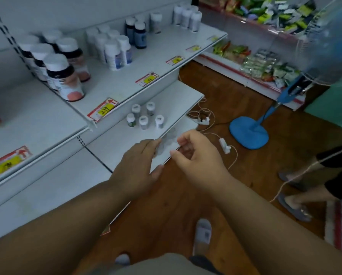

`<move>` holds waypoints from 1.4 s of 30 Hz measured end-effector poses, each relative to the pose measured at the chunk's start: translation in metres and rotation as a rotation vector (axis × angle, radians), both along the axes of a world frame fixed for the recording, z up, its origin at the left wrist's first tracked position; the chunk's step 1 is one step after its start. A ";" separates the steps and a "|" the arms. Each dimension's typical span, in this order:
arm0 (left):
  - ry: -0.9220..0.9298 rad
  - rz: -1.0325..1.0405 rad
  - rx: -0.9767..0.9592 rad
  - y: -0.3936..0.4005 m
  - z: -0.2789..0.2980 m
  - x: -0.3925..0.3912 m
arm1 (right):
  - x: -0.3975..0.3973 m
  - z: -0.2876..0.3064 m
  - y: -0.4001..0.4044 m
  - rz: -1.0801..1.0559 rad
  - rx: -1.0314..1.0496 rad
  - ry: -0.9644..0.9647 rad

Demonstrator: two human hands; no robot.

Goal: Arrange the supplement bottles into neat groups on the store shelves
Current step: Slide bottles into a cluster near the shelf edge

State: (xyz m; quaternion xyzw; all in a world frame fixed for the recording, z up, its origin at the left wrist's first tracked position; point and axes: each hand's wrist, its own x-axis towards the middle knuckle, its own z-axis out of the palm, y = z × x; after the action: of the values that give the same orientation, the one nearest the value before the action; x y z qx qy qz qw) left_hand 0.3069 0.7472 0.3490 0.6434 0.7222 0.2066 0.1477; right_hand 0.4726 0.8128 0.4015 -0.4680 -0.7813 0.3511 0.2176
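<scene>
Both hands hover over the front edge of the lower shelf (178, 100), close together, with a blurred pale shape between them that cannot be made out. The left hand (138, 165) lies palm down with fingers nearly straight, its fingertips at that blur; whether it grips anything cannot be told. The right hand (193, 155) has its fingers loosely curled, thumb toward the blur, and its hold is likewise unclear. Just behind the hands, five small white-capped bottles (144, 117) stand upright in a loose cluster on the lower shelf. On the upper shelf (166, 54) stand dark bottles with pink labels (65, 76), a group of white bottles (114, 50), two dark blue bottles (136, 32) and more white ones (188, 16) at the far end. A blue pedestal fan (249, 132) stands on the wooden floor.
</scene>
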 end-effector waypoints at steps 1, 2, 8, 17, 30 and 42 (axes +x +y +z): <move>-0.013 0.038 -0.003 0.014 -0.006 0.007 | 0.003 -0.006 0.019 0.039 -0.009 -0.005; -0.022 0.085 -0.003 0.027 -0.012 0.013 | 0.006 -0.011 0.038 0.085 -0.024 -0.013; -0.058 0.445 -0.032 0.066 -0.027 0.038 | 0.001 -0.029 0.130 0.337 -0.174 -0.051; -0.102 0.726 -0.021 0.108 -0.072 0.022 | -0.076 -0.084 0.198 0.474 -0.188 -0.046; -0.104 1.001 -0.072 0.192 -0.205 -0.014 | -0.165 -0.255 0.301 0.689 -0.180 -0.112; -0.040 1.078 -0.006 0.265 -0.331 -0.069 | -0.314 -0.384 0.385 0.697 0.193 -0.329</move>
State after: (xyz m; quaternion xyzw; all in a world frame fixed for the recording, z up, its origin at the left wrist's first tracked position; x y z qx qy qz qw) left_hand 0.2381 1.0124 0.0175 0.1772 0.9476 0.2633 0.0364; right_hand 0.1587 1.1977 0.0170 -0.2020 -0.9472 0.2491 0.0005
